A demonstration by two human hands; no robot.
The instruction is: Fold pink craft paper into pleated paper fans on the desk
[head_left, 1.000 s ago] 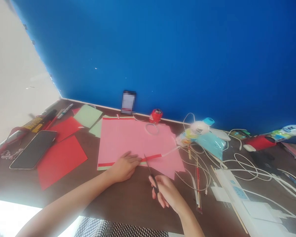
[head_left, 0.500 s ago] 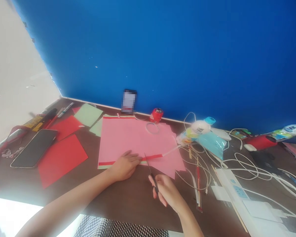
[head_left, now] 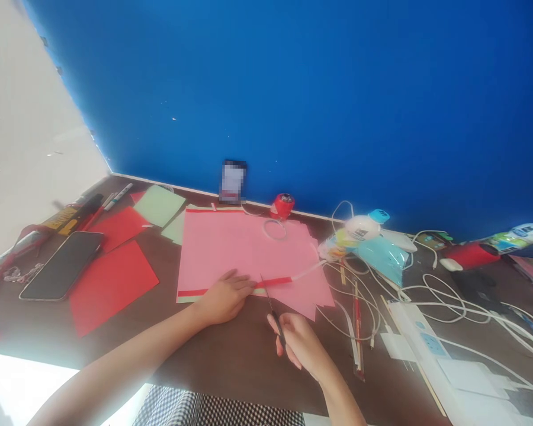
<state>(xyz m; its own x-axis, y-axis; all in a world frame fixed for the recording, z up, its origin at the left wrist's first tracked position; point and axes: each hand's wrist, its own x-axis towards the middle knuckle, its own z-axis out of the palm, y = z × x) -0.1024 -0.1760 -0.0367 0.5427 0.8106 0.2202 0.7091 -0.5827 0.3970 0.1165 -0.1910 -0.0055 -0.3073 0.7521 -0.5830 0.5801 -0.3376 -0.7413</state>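
Observation:
Pink paper (head_left: 244, 245) lies on the dark desk, with a red strip (head_left: 278, 282) along its near edge. A similar red strip runs along the far edge. My left hand (head_left: 226, 297) rests flat on the near edge, fingers stretched out, over part of the red strip. In my right hand (head_left: 295, 338) is a pair of scissors (head_left: 273, 310), gripped by the handles. Their blades reach across the red strip just right of my left fingertips. A sliver of pale green paper shows under the pink near edge.
Red sheets (head_left: 115, 290), pale green sheets (head_left: 160, 204) and a phone (head_left: 62, 263) lie to the left. Another phone (head_left: 232, 182) leans on the blue wall, near a red round object (head_left: 283, 206). Right are a bottle (head_left: 350, 234), tangled white cables and a power strip (head_left: 420, 337).
Almost nothing differs. Both hands, the scissors and the papers keep nearly the same places.

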